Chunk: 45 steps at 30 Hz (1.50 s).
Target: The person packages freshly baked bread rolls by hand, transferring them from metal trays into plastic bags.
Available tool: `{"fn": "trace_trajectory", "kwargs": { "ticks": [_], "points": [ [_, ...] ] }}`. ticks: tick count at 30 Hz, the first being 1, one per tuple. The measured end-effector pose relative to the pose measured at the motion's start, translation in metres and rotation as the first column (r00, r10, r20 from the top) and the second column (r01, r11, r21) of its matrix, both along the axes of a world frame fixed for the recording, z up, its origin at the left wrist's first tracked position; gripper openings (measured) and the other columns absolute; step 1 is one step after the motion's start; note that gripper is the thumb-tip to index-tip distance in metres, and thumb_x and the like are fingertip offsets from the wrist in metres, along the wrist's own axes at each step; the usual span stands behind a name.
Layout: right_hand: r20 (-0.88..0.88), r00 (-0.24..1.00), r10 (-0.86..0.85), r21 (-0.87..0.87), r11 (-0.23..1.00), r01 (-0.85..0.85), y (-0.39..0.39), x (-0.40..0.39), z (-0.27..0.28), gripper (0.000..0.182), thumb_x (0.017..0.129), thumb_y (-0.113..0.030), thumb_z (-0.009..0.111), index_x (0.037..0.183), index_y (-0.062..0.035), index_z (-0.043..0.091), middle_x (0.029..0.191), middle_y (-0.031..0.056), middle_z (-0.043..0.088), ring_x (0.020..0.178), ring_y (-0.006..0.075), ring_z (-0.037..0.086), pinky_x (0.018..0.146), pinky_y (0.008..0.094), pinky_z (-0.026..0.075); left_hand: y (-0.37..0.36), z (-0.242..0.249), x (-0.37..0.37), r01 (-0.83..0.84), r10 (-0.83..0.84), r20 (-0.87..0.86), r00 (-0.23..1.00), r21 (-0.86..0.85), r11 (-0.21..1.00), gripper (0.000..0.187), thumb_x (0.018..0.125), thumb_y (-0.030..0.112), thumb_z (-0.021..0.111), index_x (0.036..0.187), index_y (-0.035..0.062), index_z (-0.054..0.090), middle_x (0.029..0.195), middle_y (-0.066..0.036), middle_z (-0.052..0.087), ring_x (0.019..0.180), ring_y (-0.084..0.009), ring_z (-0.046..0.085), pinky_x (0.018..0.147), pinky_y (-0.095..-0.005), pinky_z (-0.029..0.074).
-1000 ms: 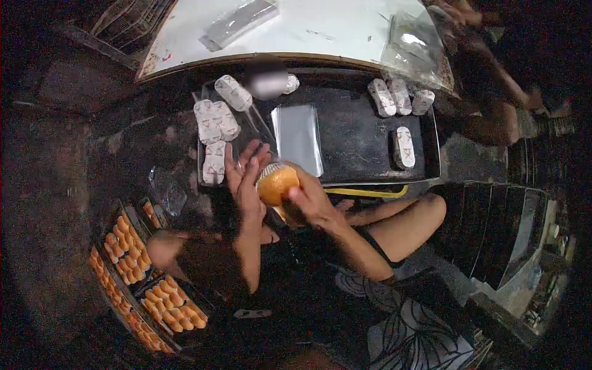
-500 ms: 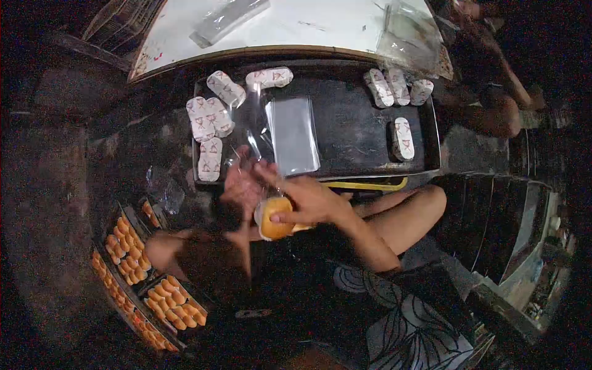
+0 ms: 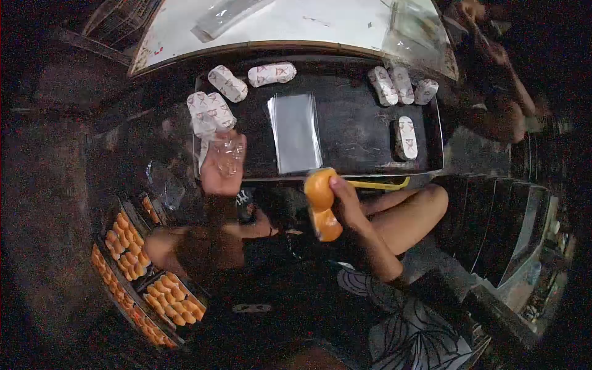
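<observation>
The black tray [image 3: 357, 139] carries a stack of clear bags [image 3: 296, 135] near its middle, printed packs [image 3: 227, 84] toward the left and far left, and four more at the right. On the white bench [image 3: 320, 26] beyond lies clear plastic [image 3: 225, 17] at left and right.

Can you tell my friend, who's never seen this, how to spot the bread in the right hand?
Find the big black tray, then the middle of its near edge. There the right hand holds golden-brown bread with two round bumps. Unlike the white packs in the tray, its golden top shows; unlike the buns in rows at lower left, it's in a hand.
</observation>
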State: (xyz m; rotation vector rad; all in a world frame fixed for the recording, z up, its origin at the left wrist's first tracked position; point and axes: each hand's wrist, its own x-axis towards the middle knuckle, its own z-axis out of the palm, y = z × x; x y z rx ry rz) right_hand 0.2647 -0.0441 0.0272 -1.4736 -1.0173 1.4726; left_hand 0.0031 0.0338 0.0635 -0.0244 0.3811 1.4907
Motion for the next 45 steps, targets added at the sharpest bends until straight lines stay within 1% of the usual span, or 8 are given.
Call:
{"fn": "trace_trajectory", "kwargs": {
  "ticks": [5, 9, 13, 29, 34, 36, 37, 45],
  "points": [
    [-0.507, 0.852, 0.133, -0.005, 0.988, -0.157, 0.008, -0.022, 0.036, 0.051, 0.083, -0.043, 0.043, 0.114, -0.0015, 0.042, 0.103, 0.0106, 0.05, 0.098, 0.0175, 0.045, 0.087, 0.0305, 0.035, -0.009, 0.029, 0.031, -0.054, 0.062, 0.089, 0.994, -0.097, 0.994, 0.028, 0.087, 0.016, 0.035, 0.104, -0.0042, 0.044, 0.103, -0.019, 0.05, 0.104, -0.033, 0.045, 0.095, -0.049, 0.031],
    [0.21, 0.804, 0.556, 0.567, 0.601, -0.564, 0.048, -0.017, 0.081, 0.061, 0.079, -0.044, 0.046, 0.12, -0.0009, 0.036, 0.096, 0.0214, 0.054, 0.09, 0.0293, 0.055, 0.081, 0.036, 0.041, -0.018, 0.024, 0.037, -0.042, 0.078, 0.132, 0.988, -0.258, 0.965, 0.028, 0.086, 0.017, 0.034, 0.103, -0.0041, 0.043, 0.105, -0.02, 0.048, 0.104, -0.0338, 0.044, 0.094, -0.0522, 0.031],
    [0.628, 0.414, 0.659, 0.14, 0.428, -0.893, 0.075, -0.04, 0.117, 0.073, 0.078, -0.047, 0.045, 0.129, -0.0021, 0.019, 0.072, 0.0231, 0.056, 0.068, 0.0393, 0.056, 0.064, 0.0427, 0.045, -0.028, 0.023, 0.062, 0.051, -0.051, -0.233, 0.971, -0.005, 0.999, 0.042, 0.081, 0.007, 0.041, 0.121, 0.0066, 0.029, 0.111, -0.022, 0.044, 0.106, -0.0349, 0.043, 0.091, -0.0494, 0.035],
    [0.644, 0.666, 0.377, -0.213, 0.924, -0.317, 0.023, -0.055, 0.097, 0.085, 0.079, -0.049, 0.043, 0.129, 0.0038, -0.002, 0.064, 0.0287, 0.054, 0.065, 0.0414, 0.056, 0.067, 0.0456, 0.045, 0.022, -0.001, -0.011, -0.012, 0.017, -0.162, 0.987, 0.03, 0.999, 0.03, 0.082, 0.006, 0.045, 0.112, 0.0033, 0.043, 0.099, -0.013, 0.052, 0.094, -0.0277, 0.051, 0.089, -0.0511, 0.036],
    [0.43, 0.852, 0.299, -0.179, 0.953, -0.244, 0.01, -0.017, 0.027, 0.072, 0.081, -0.053, 0.036, 0.124, 0.0044, 0.026, 0.087, 0.0188, 0.058, 0.081, 0.033, 0.057, 0.069, 0.0416, 0.045, 0.017, 0.045, 0.016, -0.105, 0.1, -0.094, 0.991, -0.053, 0.993, 0.034, 0.079, 0.012, 0.047, 0.11, -0.0002, 0.042, 0.103, -0.015, 0.048, 0.108, -0.0308, 0.04, 0.095, -0.0538, 0.028],
    [-0.651, 0.758, -0.026, -0.386, 0.872, -0.302, 0.016, -0.015, 0.026, 0.057, 0.082, -0.048, 0.042, 0.108, 0.0031, 0.046, 0.091, 0.0089, 0.059, 0.081, 0.0224, 0.057, 0.076, 0.0319, 0.043, 0.013, 0.05, 0.024, -0.077, 0.07, -0.043, 0.997, -0.188, 0.979, 0.043, 0.075, 0.015, 0.048, 0.113, -0.002, 0.037, 0.11, -0.016, 0.042, 0.111, -0.0345, 0.036, 0.096, -0.0556, 0.025],
    [-0.651, 0.759, -0.024, -0.386, 0.871, -0.303, 0.021, -0.014, 0.031, 0.057, 0.082, -0.048, 0.042, 0.108, 0.0031, 0.046, 0.091, 0.0089, 0.059, 0.081, 0.0224, 0.057, 0.076, 0.0319, 0.043, 0.009, 0.049, 0.03, -0.078, 0.071, -0.042, 0.997, -0.187, 0.979, 0.043, 0.075, 0.015, 0.048, 0.113, -0.002, 0.037, 0.11, -0.016, 0.042, 0.111, -0.0345, 0.036, 0.096, -0.0556, 0.025],
    [0.271, 0.906, 0.326, 0.139, 0.918, -0.372, 0.078, -0.043, 0.113, 0.043, 0.076, -0.038, 0.057, 0.091, 0.0017, 0.053, 0.082, 0.0163, 0.058, 0.079, 0.0295, 0.058, 0.069, 0.0354, 0.045, -0.019, 0.029, 0.073, -0.027, 0.051, -0.153, 0.987, 0.156, 0.987, 0.044, 0.085, 0.014, 0.028, 0.128, 0.0073, 0.021, 0.128, -0.018, 0.029, 0.119, -0.0332, 0.029, 0.097, -0.0526, 0.025]
  ]
}}
